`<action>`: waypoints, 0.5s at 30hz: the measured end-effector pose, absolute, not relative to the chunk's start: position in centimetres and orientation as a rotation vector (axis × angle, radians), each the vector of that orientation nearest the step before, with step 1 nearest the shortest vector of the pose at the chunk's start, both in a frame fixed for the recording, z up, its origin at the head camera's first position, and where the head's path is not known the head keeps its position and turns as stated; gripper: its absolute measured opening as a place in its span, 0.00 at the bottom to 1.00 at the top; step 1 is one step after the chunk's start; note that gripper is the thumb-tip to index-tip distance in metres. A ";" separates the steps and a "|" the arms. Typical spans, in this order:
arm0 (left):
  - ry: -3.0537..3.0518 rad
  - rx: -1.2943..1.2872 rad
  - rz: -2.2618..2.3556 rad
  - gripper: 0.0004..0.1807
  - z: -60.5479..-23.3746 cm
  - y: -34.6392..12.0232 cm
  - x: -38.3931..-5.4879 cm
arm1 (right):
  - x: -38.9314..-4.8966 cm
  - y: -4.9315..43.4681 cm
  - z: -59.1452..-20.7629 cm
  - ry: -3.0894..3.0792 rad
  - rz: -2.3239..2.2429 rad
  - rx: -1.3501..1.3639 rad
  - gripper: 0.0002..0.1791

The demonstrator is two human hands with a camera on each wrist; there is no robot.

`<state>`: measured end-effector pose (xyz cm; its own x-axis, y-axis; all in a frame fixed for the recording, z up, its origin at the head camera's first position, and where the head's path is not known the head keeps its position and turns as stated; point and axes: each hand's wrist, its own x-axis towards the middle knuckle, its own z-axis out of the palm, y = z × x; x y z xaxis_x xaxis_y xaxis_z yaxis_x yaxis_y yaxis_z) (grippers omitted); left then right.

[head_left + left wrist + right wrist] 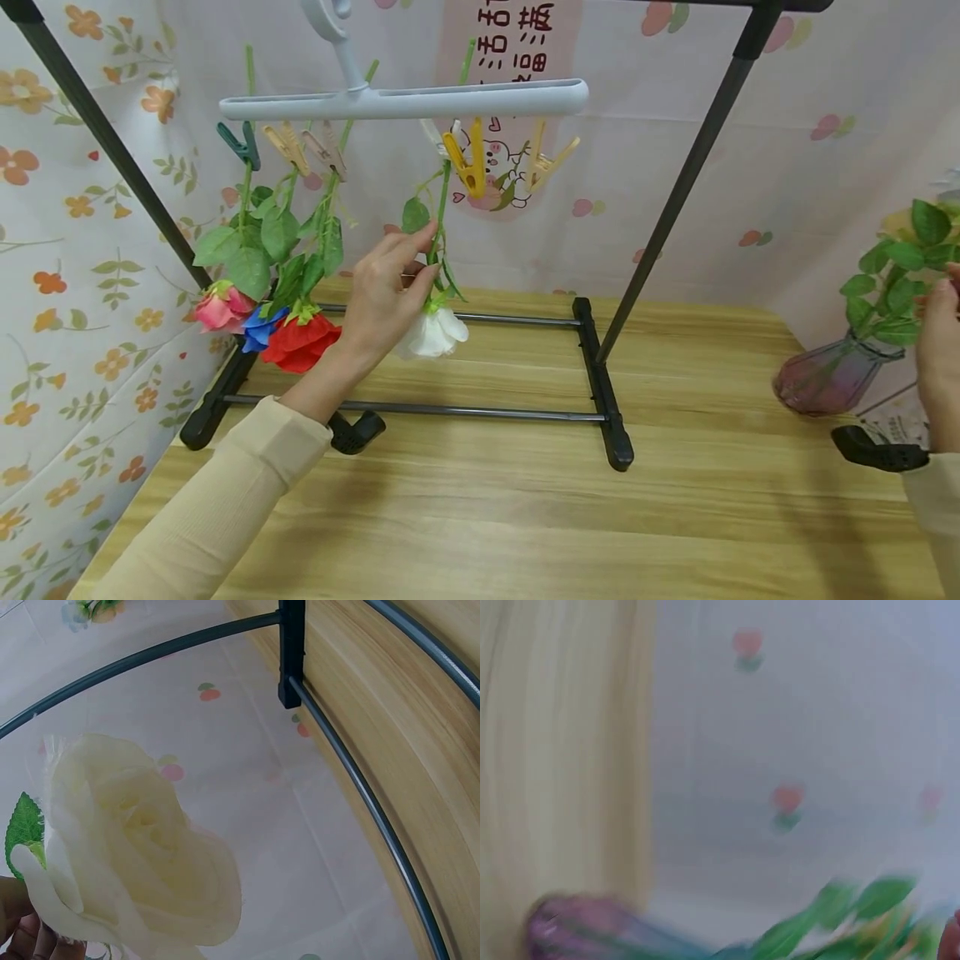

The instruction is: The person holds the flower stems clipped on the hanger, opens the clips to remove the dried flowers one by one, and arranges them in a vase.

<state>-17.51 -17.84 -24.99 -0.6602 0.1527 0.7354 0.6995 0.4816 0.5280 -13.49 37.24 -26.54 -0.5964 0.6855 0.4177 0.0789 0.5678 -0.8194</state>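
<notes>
My left hand pinches the green stem of a white rose, which hangs head down below a clothespin on a pale hanger. In the left wrist view the white rose fills the lower left, with fingertips at its edge. At the far right, my right hand is beside the leafy stems in a purple glass vase. The frame edge cuts off its fingers, so its hold is unclear. Blurred leaves and the vase show in the right wrist view.
A pink rose, a blue flower and a red rose hang upside down at the left. A yellow clothespin and a pale yellow one hang right of the white rose. The black rack stands on a wooden table.
</notes>
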 end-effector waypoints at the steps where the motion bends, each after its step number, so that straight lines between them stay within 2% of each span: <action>1: -2.112 -0.701 -1.144 0.24 -25.0 -17.9 -17.5 | -13.4 36.2 -25.9 -2.025 1.030 -0.558 0.21; 8: -2.118 -0.693 -1.147 0.24 -24.8 -18.2 -17.3 | -13.0 28.9 -21.7 -1.948 0.899 -0.247 0.18; 15: -2.132 -0.699 -1.119 0.24 -24.6 -18.7 -17.1 | -13.1 20.7 -18.7 -1.659 0.955 0.355 0.11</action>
<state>-17.05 -18.67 -24.60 -0.6651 0.1633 0.7287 0.6923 0.5004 0.5198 -13.15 20.72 -18.73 -0.3214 0.2436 0.9151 -0.6688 0.6257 -0.4015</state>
